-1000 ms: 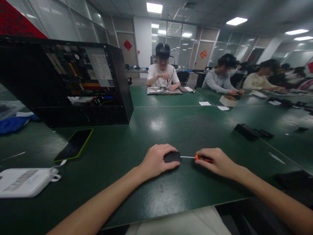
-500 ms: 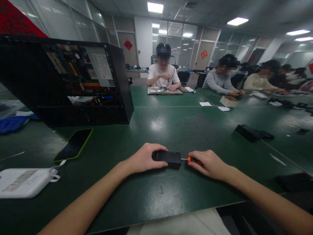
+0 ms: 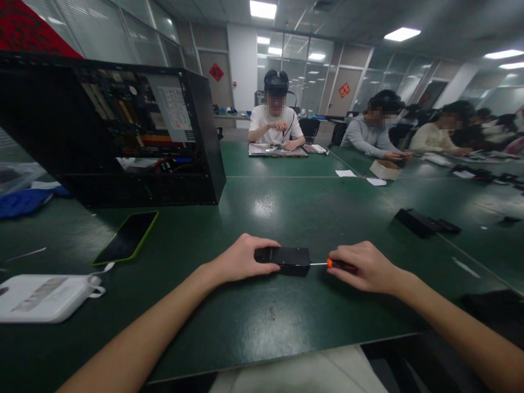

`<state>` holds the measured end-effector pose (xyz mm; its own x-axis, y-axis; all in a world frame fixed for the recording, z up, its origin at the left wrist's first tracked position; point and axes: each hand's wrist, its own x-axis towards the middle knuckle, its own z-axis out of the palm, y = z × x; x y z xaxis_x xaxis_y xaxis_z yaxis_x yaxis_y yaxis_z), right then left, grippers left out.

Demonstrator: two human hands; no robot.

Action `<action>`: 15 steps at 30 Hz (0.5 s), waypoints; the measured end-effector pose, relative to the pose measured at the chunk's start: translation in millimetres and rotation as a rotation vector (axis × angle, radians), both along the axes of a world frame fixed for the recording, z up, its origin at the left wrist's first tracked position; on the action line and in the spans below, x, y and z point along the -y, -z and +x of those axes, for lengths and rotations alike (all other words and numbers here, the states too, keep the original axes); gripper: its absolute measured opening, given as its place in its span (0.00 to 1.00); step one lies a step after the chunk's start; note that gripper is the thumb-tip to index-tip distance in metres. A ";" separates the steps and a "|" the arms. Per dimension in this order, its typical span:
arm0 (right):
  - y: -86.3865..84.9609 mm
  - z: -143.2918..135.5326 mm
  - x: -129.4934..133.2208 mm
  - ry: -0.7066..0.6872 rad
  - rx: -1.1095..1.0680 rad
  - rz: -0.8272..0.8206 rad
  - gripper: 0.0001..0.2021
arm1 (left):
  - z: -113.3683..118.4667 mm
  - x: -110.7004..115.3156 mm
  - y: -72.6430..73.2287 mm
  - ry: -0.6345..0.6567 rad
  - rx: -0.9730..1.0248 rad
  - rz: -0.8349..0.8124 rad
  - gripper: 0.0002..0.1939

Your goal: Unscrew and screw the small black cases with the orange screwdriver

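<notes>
A small black rectangular box lies on the green table in front of me. My left hand grips its left end, thumb on the near side and fingers on the far side. My right hand is closed round the orange and black handle of a screwdriver. The screwdriver's thin metal shaft points left and meets the right end face of the box. What its tip touches there is too small to make out.
An opened black computer case stands at the left. Before it lie a phone and a white power bank with a cable. A black part rests at the right. Across the table sits a person at work.
My right hand has moved right with the screwdriver, and more of the shaft shows. The right end of the box has shifted slightly right. My left hand keeps its grip.
</notes>
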<state>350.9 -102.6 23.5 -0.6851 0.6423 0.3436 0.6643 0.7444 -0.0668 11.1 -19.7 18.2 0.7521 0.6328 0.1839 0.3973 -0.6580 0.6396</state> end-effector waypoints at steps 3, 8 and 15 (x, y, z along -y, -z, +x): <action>-3.3 6.6 6.1 0.001 -0.005 0.040 0.10 | 4.0 3.4 1.9 -0.051 0.012 -0.009 0.23; 1.8 -4.4 15.5 0.044 0.062 0.151 0.10 | 16.4 14.3 6.0 -0.110 0.045 -0.003 0.23; 12.9 -30.6 22.4 0.091 0.081 0.298 0.09 | 21.3 18.4 9.7 -0.114 0.094 -0.005 0.22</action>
<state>320.3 -125.0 10.6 -0.6624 0.5815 0.4724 0.7233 0.6607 0.2009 32.4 -38.1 8.5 0.6548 0.7144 0.2467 0.4076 -0.6087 0.6807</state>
